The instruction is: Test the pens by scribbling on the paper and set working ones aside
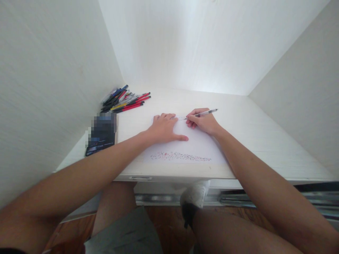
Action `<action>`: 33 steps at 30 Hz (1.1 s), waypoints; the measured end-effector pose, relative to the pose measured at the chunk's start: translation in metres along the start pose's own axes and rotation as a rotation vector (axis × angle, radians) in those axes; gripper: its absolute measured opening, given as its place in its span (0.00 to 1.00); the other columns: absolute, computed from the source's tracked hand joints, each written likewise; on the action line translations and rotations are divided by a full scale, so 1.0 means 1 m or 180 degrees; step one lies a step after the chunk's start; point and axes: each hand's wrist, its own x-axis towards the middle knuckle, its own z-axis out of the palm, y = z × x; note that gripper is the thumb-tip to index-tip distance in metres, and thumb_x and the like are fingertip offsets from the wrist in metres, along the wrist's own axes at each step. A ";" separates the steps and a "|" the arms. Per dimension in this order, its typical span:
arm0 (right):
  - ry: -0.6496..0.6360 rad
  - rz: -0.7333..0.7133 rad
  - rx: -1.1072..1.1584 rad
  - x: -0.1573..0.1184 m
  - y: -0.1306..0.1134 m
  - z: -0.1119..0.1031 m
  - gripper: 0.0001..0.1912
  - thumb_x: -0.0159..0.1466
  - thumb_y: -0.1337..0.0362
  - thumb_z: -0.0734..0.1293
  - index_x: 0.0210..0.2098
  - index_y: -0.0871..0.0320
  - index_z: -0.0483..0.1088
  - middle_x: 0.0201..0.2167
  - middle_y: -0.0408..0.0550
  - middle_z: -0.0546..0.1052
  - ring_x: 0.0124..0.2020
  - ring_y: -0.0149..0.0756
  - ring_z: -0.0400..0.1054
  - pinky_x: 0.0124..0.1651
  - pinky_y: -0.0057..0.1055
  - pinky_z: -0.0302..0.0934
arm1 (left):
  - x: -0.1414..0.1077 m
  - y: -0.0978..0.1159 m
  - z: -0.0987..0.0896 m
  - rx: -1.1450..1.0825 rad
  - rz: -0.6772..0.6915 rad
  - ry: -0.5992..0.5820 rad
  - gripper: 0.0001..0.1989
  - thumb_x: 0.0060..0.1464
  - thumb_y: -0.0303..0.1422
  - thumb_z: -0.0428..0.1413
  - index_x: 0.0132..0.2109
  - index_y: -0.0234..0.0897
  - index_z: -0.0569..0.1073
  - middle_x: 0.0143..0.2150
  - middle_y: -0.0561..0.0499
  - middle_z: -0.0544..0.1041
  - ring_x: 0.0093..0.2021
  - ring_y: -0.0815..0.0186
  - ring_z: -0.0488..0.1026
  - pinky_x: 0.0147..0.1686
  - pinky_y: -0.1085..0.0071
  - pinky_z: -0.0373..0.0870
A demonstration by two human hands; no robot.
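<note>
A white sheet of paper (196,144) lies on the white desk, with rows of small dark and red marks along its near edge and faint marks near the top. My left hand (165,129) rests flat on the sheet's upper left, fingers spread, holding nothing. Just to its right, my right hand (202,120) is closed around a pen (209,112) with a clear barrel. The pen's tip touches or nearly touches the paper between my two hands, and its back end points to the upper right.
Many pens (127,102), black, red, blue and yellow, lie in a pile at the desk's back left. A phone (102,135), partly blurred, lies left of my left forearm. Pale panels (185,46) enclose the desk (265,141) behind and on both sides. My legs are below its front edge.
</note>
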 end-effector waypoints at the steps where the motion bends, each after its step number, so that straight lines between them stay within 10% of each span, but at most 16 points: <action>1: 0.0004 -0.0046 -0.0099 0.000 0.000 0.000 0.08 0.63 0.61 0.71 0.29 0.59 0.77 0.26 0.51 0.81 0.25 0.34 0.73 0.29 0.33 0.68 | 0.000 0.000 0.001 -0.0001 -0.0003 0.0008 0.51 0.52 0.73 0.52 0.67 0.38 0.71 0.75 0.36 0.64 0.71 0.39 0.60 0.67 0.44 0.57; 33: 0.0004 -0.0203 -0.0582 0.001 0.006 -0.001 0.11 0.64 0.60 0.68 0.27 0.58 0.76 0.27 0.50 0.80 0.28 0.35 0.70 0.29 0.33 0.63 | 0.000 0.002 -0.002 -0.0021 -0.0012 -0.0085 0.51 0.53 0.72 0.52 0.68 0.38 0.70 0.74 0.36 0.64 0.71 0.39 0.59 0.67 0.45 0.57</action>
